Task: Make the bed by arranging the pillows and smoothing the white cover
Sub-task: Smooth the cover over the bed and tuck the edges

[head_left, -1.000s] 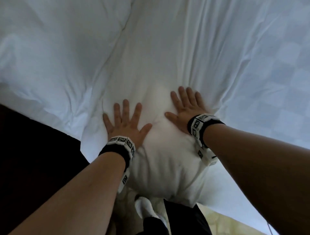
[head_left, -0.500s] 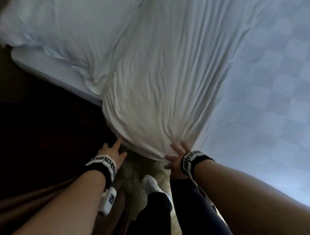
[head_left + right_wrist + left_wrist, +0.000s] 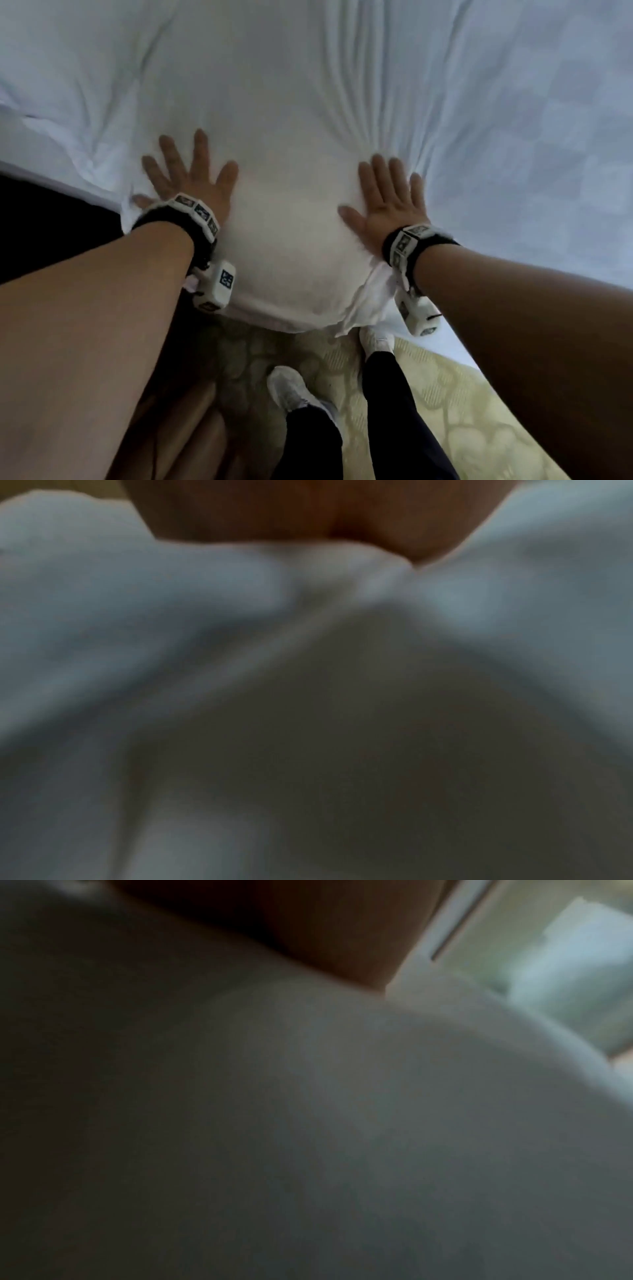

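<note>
A plump white pillow [image 3: 291,212] lies at the near edge of the bed, its end hanging a little over the side. My left hand [image 3: 191,174] presses flat on its left part with fingers spread. My right hand [image 3: 387,195] presses flat on its right part, where folds fan out toward the white cover [image 3: 513,154]. A second pillow [image 3: 75,85] lies to the left. Both wrist views are blurred, showing white cloth [image 3: 377,1123] and creased cloth [image 3: 171,615] close up under each palm.
The checked white cover spreads over the bed to the right and back. Below the bed edge lies patterned carpet [image 3: 462,404] with my feet in white shoes [image 3: 291,390]. A dark area [image 3: 41,233] sits left of the bed.
Half a second ago both hands were down at the pillow's hanging end by the bed edge. Now they have come up onto the pillow's top and press flat, spread apart.
</note>
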`<state>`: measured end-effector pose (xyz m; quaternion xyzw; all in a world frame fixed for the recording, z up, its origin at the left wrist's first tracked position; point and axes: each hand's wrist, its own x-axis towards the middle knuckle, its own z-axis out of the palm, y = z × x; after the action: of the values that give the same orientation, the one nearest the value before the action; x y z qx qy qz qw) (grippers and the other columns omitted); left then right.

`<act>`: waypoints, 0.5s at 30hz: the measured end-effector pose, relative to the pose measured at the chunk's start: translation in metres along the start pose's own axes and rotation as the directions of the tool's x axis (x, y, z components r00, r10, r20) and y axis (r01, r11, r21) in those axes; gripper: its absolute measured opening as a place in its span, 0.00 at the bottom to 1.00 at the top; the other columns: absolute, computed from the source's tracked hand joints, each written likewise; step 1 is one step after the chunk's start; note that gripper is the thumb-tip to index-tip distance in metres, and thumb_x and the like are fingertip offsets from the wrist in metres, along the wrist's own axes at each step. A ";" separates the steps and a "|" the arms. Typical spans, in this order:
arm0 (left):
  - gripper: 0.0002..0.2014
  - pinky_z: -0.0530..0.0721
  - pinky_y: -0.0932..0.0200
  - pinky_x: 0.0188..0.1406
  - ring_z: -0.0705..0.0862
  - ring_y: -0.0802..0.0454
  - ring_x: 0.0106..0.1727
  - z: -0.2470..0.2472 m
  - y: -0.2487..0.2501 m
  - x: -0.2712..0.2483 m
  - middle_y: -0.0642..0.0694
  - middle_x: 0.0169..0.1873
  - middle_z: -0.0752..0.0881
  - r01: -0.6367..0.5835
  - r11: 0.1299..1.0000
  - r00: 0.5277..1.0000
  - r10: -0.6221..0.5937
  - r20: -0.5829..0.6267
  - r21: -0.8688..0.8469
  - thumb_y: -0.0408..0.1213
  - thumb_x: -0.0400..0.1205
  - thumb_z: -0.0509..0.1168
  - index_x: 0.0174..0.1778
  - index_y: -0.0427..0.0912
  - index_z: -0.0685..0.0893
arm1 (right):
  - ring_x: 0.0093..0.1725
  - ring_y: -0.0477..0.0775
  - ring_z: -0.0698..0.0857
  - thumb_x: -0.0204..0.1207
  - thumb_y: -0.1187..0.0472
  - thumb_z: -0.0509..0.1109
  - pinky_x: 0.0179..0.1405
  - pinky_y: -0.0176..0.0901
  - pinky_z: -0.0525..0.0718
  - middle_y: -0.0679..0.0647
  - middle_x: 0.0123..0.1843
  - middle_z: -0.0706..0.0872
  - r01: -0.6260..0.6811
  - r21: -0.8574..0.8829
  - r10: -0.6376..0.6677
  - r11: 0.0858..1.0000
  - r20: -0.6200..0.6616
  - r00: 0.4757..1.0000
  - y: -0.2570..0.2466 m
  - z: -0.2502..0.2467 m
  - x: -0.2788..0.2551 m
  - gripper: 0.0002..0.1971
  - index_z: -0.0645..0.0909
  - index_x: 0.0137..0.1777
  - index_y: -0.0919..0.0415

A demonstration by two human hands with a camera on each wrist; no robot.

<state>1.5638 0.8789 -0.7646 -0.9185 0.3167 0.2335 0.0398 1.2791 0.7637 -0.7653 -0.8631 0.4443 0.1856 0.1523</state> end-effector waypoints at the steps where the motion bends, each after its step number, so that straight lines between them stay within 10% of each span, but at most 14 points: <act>1: 0.38 0.42 0.21 0.81 0.33 0.35 0.89 0.014 -0.010 -0.004 0.51 0.88 0.30 0.016 1.000 1.000 -0.016 -0.016 0.003 0.76 0.81 0.41 0.83 0.73 0.31 | 0.84 0.52 0.25 0.77 0.25 0.37 0.83 0.59 0.31 0.44 0.86 0.26 -0.036 0.028 0.035 0.999 0.015 0.999 0.005 0.021 -0.010 0.42 0.30 0.85 0.44; 7: 0.44 0.44 0.30 0.86 0.47 0.28 0.89 -0.011 -0.040 -0.006 0.33 0.89 0.39 0.253 0.966 0.963 -0.246 0.113 -0.050 0.80 0.77 0.41 0.86 0.69 0.32 | 0.84 0.54 0.25 0.79 0.30 0.46 0.85 0.57 0.34 0.45 0.85 0.24 -0.094 0.052 0.078 0.994 0.240 0.968 0.006 0.005 -0.034 0.43 0.29 0.86 0.45; 9: 0.51 0.53 0.28 0.85 0.56 0.24 0.86 -0.030 -0.066 0.005 0.32 0.89 0.52 0.351 0.928 0.930 -0.331 0.158 -0.122 0.81 0.76 0.44 0.89 0.56 0.38 | 0.88 0.58 0.41 0.80 0.34 0.52 0.86 0.58 0.48 0.50 0.89 0.37 -0.078 0.023 0.068 0.997 0.279 0.958 0.007 -0.021 -0.034 0.41 0.41 0.88 0.48; 12: 0.51 0.67 0.30 0.80 0.72 0.22 0.77 -0.063 -0.069 0.010 0.28 0.81 0.69 0.377 0.909 0.926 -0.365 0.096 -0.179 0.79 0.77 0.50 0.88 0.49 0.51 | 0.77 0.64 0.67 0.80 0.40 0.53 0.78 0.60 0.64 0.59 0.79 0.67 -0.014 -0.054 0.013 0.998 -0.024 1.000 -0.006 -0.063 -0.017 0.28 0.66 0.77 0.51; 15: 0.32 0.67 0.33 0.80 0.71 0.25 0.78 -0.064 -0.052 0.007 0.27 0.80 0.68 0.155 0.965 0.987 -0.158 0.005 -0.209 0.57 0.88 0.55 0.85 0.44 0.62 | 0.87 0.61 0.45 0.79 0.34 0.48 0.83 0.66 0.41 0.52 0.88 0.47 -0.004 -0.006 0.004 1.000 -0.080 0.997 -0.025 -0.045 -0.001 0.35 0.49 0.85 0.41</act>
<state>1.6259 0.9020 -0.7149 -0.9411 0.2170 0.2560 -0.0405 1.3073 0.7587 -0.7227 -0.8695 0.4511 0.1524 0.1313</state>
